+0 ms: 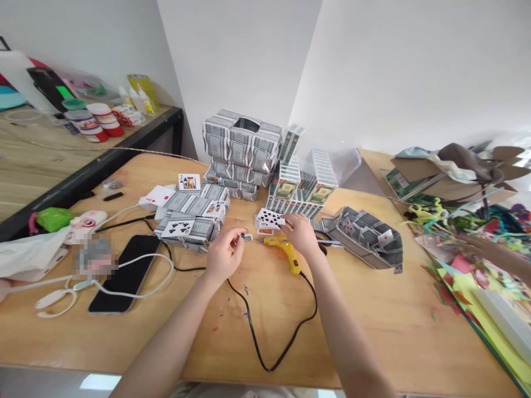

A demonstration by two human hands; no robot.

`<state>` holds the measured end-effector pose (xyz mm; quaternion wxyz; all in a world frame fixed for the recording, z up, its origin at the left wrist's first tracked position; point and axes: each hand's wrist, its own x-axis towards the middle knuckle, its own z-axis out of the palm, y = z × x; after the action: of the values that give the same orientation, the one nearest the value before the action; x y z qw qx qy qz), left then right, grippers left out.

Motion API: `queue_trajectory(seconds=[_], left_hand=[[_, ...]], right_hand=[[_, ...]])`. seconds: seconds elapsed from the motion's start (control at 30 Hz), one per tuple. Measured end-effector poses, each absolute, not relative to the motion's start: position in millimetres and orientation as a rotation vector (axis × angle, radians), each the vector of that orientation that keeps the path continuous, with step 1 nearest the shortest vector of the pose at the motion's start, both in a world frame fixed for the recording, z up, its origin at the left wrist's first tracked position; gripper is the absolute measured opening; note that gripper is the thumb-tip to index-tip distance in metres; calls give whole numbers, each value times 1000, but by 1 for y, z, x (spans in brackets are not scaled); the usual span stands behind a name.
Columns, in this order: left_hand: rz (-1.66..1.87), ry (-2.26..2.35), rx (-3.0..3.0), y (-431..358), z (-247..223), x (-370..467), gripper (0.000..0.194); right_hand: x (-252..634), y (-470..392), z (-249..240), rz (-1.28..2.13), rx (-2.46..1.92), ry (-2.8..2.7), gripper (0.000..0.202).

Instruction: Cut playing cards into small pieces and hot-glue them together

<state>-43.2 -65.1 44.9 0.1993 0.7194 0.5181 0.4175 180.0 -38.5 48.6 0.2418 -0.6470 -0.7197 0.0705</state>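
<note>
My left hand (pixel 226 253) is closed, its fingertips pinched around a small item that I cannot make out. A little grey scrap (pixel 248 237) shows just beside those fingertips. With its fingertips, my right hand (pixel 299 231) grips the right edge of a playing card (pixel 270 216) of the spades suit, lying face up. Below that hand, a yellow hot glue gun (pixel 286 250) rests on the table, nozzle pointing left. To the left stands a low block of folded cards (pixel 193 213) with loose cards on top.
Behind my hands are a tall folded-card structure (pixel 243 152) and stacked card boxes (pixel 317 174). A card-built tray (pixel 367 237) holds loose cards at right. A black cord (pixel 269 369) loops in front; a phone (pixel 124 276) lies left. Another person's hand (pixel 481 249) is at far right.
</note>
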Motion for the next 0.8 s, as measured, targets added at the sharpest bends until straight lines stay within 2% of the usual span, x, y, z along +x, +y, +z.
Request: queue_trajectory(seconds=[0.17,0.53,0.8], left_hand=[[1168,1479,1969,-67,47,-44,21],[1164,1447,1998,-67,46,-44,21],[1262,1401,2021,-70,46,-42,21]], right_hand=[[169,-9,55,285,-2002,-2250,41],[173,0,67,253,-2005,-2338,21],[154,-24,65,-61,-1877,-1997,30]])
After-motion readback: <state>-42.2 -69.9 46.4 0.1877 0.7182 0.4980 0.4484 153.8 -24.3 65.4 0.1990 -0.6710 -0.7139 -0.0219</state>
